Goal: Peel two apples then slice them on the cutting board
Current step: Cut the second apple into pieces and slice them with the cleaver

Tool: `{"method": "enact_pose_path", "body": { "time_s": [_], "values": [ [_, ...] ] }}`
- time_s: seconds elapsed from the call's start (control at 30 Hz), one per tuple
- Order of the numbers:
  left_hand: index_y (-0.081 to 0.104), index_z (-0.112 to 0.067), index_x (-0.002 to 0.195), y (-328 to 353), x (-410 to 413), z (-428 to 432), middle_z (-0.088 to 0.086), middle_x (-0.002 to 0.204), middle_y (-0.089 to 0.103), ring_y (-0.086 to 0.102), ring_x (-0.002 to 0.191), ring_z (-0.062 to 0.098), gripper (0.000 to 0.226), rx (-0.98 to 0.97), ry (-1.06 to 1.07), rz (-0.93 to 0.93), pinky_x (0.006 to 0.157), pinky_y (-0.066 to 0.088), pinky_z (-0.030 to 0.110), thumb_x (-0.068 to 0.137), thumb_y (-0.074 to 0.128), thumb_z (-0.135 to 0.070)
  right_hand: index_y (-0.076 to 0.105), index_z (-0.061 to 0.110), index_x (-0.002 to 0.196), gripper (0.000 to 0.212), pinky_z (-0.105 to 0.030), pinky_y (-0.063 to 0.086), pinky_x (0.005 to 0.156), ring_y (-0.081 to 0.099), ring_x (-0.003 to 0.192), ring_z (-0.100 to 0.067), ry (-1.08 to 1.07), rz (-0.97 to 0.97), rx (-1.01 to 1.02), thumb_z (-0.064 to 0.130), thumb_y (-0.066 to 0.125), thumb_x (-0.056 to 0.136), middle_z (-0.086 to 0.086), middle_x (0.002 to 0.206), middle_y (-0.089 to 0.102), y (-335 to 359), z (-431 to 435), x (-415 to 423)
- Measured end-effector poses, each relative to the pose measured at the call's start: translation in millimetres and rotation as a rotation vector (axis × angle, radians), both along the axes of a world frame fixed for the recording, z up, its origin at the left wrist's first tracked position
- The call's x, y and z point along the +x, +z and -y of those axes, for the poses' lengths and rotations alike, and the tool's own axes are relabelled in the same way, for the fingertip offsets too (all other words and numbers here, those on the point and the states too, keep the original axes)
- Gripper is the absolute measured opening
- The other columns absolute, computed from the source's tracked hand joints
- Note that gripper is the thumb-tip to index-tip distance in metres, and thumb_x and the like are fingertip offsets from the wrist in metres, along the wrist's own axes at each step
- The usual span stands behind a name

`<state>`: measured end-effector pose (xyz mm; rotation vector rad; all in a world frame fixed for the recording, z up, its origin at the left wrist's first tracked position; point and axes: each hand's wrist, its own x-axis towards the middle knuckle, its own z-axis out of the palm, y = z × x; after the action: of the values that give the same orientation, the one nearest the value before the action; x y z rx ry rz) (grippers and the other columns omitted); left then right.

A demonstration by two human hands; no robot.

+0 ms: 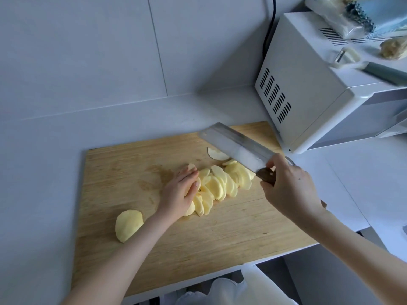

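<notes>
A wooden cutting board (220,238) lies on the white counter. Several pale yellow apple slices (218,186) lie fanned out across its middle. My left hand (179,192) rests on the left end of the slices with straight fingers. A peeled apple half (128,225) sits at the board's left edge. My right hand (288,186) grips the wooden handle of a cleaver (235,146), whose broad blade is raised above the right end of the slices. A thin apple piece (214,154) lies behind the blade.
A white microwave (319,95) stands right behind the board's far right corner, with a peeler (341,58), a knife and bags on top. A tiled wall rises at the back. The counter's front edge runs just below the board.
</notes>
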<state>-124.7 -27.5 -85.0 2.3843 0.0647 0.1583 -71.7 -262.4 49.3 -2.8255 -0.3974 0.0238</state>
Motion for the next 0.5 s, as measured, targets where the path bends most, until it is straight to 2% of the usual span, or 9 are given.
{"method": "enact_pose_path", "body": {
  "time_s": [0.07,0.17,0.23,0.3,0.37,0.43,0.5],
  "values": [
    [0.067,-0.013,0.119,14,-8,-14,0.001,0.130,0.060,0.053,0.122,0.010,0.045,-0.054,0.116,0.042,0.097,0.046,0.027,0.091,0.047,-0.042,0.052,0.017,0.100,0.021,-0.025,0.036,0.047,0.050,0.059,-0.020,-0.018,-0.080,0.172,0.015,0.063,0.082,0.000,0.071,0.061,6,-8,2],
    [0.073,-0.013,0.101,31,-31,-49,0.003,0.109,0.070,0.064,0.103,0.021,0.019,0.045,0.381,0.084,0.085,0.047,0.028,0.086,0.065,-0.021,0.053,0.017,0.084,0.009,-0.025,0.043,0.045,0.054,0.051,-0.014,0.005,-0.265,0.347,0.022,0.061,0.085,0.002,0.063,0.060,8,-26,-2],
    [0.072,-0.016,0.098,37,-53,-75,0.005,0.104,0.069,0.063,0.098,0.027,0.017,0.074,0.535,-0.063,0.082,0.046,0.032,0.081,0.072,-0.019,0.051,0.011,0.070,0.024,-0.035,0.046,0.046,0.049,0.046,-0.019,0.053,-0.374,0.402,0.027,0.058,0.088,-0.001,0.054,0.053,4,-42,-9],
    [0.068,-0.020,0.108,38,-75,-93,0.007,0.112,0.062,0.058,0.105,0.028,0.034,0.079,0.576,-0.351,0.086,0.045,0.036,0.076,0.076,-0.032,0.047,0.013,0.063,0.033,-0.036,0.044,0.046,0.046,0.045,-0.019,0.093,-0.479,0.414,0.029,0.055,0.091,-0.001,0.051,0.048,-3,-59,-17],
    [0.058,-0.026,0.123,38,-96,-99,0.003,0.123,0.053,0.052,0.113,0.023,0.058,0.100,0.499,-0.593,0.091,0.044,0.036,0.072,0.076,-0.047,0.045,0.015,0.062,0.034,-0.034,0.041,0.047,0.044,0.046,-0.019,0.140,-0.548,0.390,0.028,0.052,0.092,0.000,0.052,0.047,-11,-74,-25],
    [0.045,-0.029,0.136,37,-109,-96,0.001,0.127,0.045,0.047,0.119,0.020,0.077,0.051,0.386,-0.672,0.097,0.039,0.033,0.069,0.078,-0.051,0.044,0.012,0.064,0.033,-0.033,0.041,0.048,0.044,0.048,-0.019,0.189,-0.592,0.350,0.027,0.051,0.093,-0.001,0.054,0.047,-19,-88,-35],
    [0.036,-0.034,0.141,34,-117,-93,0.001,0.129,0.039,0.041,0.121,0.019,0.089,0.044,0.285,-0.667,0.102,0.034,0.033,0.066,0.082,-0.045,0.047,0.005,0.070,0.032,-0.036,0.043,0.049,0.044,0.050,-0.019,0.231,-0.622,0.315,0.028,0.050,0.093,-0.004,0.058,0.048,-28,-98,-44]
  ]
}}
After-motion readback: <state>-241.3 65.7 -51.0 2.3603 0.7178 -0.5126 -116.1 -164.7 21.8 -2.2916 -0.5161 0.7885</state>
